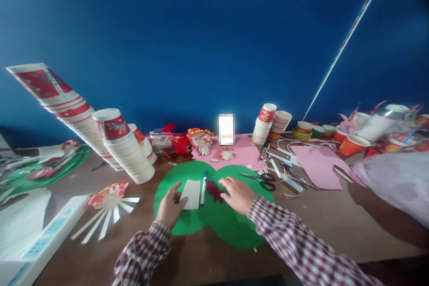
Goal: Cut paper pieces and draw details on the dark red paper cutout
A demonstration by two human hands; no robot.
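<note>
My left hand (171, 205) lies at the left edge of a small white paper card (191, 195), thumb and fingers apart, its thumb reaching the card's side. Just right of the card is a white marker with a blue cap (203, 190). My right hand (237, 194) is over the green paper (234, 230), fingers spread and holding nothing visible. Its fingertips come close to a dark red paper cutout (214, 190); whether they touch it I cannot tell. The green paper has a rounded, lobed outline and lies under these things. Black-handled scissors (264, 181) rest on its upper right part.
Tall stacks of paper cups (125, 152) stand at the left, shorter stacks (264, 125) at the back. A cut cup with fanned strips (109, 205) and a white power strip (50, 232) lie left. Pink paper (315, 165), pens and decorated cups (354, 144) are right.
</note>
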